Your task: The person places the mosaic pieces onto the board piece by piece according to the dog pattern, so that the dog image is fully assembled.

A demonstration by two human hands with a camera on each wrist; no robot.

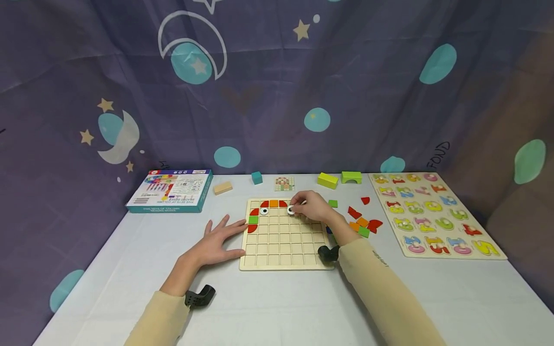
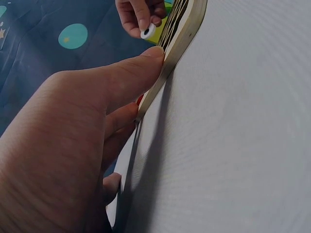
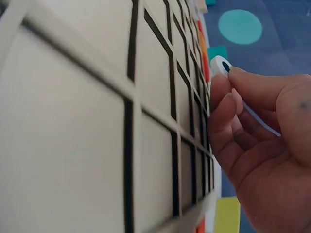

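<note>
A wooden grid board lies on the white table, with red, orange and green pieces and one white eye piece set in its upper left cells. My right hand pinches a second white eye piece with a black dot between thumb and fingers, over the board's top rows. In the right wrist view it is held just off the grid. My left hand has its fingers spread, and the thumb and fingertips touch the board's left edge.
Loose red, orange and green pieces lie right of the board. Behind it stand a pattern card, a teal cube, a wooden block and yellow and green blocks. A box sits left, a number puzzle right.
</note>
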